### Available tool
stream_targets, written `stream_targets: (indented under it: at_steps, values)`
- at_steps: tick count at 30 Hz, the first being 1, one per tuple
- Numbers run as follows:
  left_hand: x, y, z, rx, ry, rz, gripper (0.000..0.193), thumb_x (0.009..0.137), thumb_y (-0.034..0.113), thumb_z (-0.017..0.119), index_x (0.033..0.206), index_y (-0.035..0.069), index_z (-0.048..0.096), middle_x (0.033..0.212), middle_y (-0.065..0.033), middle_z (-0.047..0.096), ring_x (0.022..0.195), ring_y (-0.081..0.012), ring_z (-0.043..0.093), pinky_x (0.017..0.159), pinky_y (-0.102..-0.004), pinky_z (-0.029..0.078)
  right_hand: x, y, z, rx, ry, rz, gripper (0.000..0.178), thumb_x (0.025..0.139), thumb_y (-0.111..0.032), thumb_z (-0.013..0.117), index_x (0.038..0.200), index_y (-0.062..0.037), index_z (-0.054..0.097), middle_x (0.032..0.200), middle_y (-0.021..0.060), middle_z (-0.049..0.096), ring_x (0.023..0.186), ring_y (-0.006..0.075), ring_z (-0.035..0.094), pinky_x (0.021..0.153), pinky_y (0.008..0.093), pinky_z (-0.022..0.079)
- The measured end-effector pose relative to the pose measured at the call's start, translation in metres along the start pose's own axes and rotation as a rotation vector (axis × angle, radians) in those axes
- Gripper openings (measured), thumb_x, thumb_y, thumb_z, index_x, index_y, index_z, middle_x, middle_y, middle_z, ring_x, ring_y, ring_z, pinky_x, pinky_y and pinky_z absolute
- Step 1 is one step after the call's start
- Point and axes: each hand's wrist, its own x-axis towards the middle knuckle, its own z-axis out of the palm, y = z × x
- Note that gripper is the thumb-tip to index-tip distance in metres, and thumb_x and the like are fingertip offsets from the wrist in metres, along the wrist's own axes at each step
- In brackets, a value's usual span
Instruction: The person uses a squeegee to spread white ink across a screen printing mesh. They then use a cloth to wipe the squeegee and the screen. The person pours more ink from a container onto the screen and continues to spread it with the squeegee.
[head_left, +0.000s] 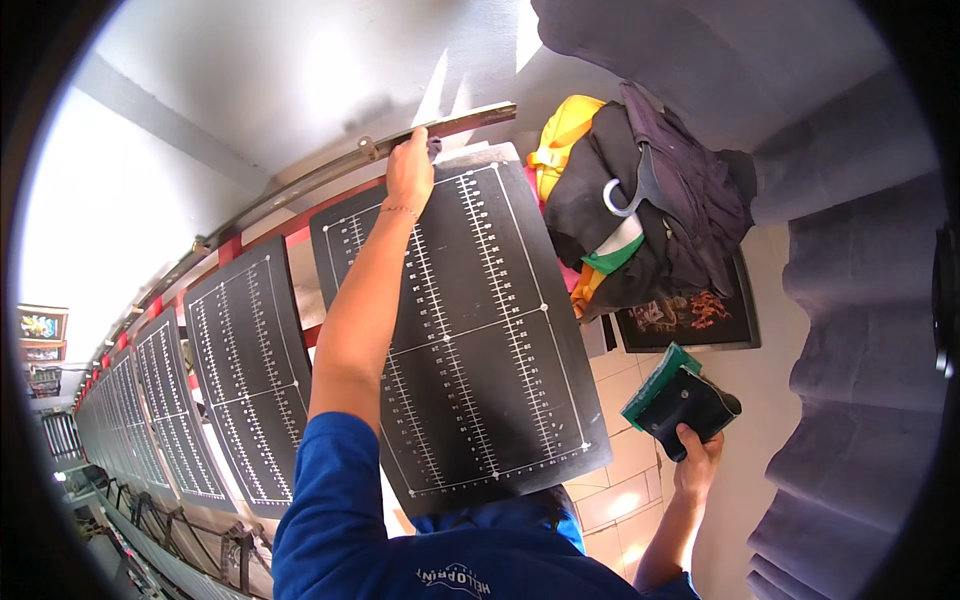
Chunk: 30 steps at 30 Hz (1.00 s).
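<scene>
My left arm reaches across a black board [450, 330] marked with white rulers and lines. At the board's far edge, beside the metal rail, my left hand [409, 172] is closed around a small dark thing [434, 148], perhaps a cloth, mostly hidden by the fingers. Off to the right, past the board's near right corner, my right hand [698, 455] grips a flat black-and-green wallet-like thing [680, 405]. It has a black flap and a green part along its far left side. The thumb lies over its black face.
More ruled black boards [250, 375] stretch away left in a row along the metal rail [310, 170]. At the far right lies a heap of dark clothes [640, 190] with a grey hanger and a yellow bag [568, 130]. A framed picture [735, 310] and grey curtain [850, 400] stand beyond.
</scene>
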Motion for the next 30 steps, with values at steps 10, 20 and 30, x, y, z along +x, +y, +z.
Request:
stream_targets:
  at_steps: [10, 20, 30]
  values:
    - [0.022, 0.107, 0.089, -0.213, 0.058, 0.064, 0.015, 0.088, 0.002, 0.058, 0.103, 0.004, 0.059, 0.083, -0.0194, 0.071, 0.081, -0.0367, 0.072, 0.07, -0.0451, 0.056, -0.017, 0.001, -0.05, 0.027, 0.15, 0.0, 0.046, 0.079, -0.001, 0.069, 0.124, 0.0035, 0.06, 0.114, 0.0083, 0.067, 0.103, 0.0173, 0.063, 0.098, 0.0315, 0.045]
    - [0.008, 0.102, 0.061, -0.112, -0.392, 0.585, 0.008, 0.092, 0.001, 0.053, 0.1, 0.002, 0.053, 0.085, -0.0264, 0.066, 0.088, -0.0465, 0.063, 0.072, -0.0538, 0.048, -0.016, 0.013, -0.077, 0.032, 0.164, 0.023, 0.046, 0.079, -0.004, 0.071, 0.123, 0.004, 0.062, 0.114, 0.0069, 0.067, 0.104, 0.0156, 0.061, 0.097, 0.0295, 0.044]
    - [-0.158, 0.194, 0.011, -0.11, -0.668, 0.574, 0.017, 0.09, 0.003, 0.052, 0.107, 0.007, 0.054, 0.08, -0.025, 0.066, 0.082, -0.0464, 0.065, 0.07, -0.055, 0.05, -0.026, 0.006, -0.104, 0.084, 0.149, -0.028, 0.036, 0.083, -0.001, 0.069, 0.119, 0.002, 0.064, 0.108, 0.0045, 0.069, 0.099, 0.0117, 0.061, 0.092, 0.0268, 0.046]
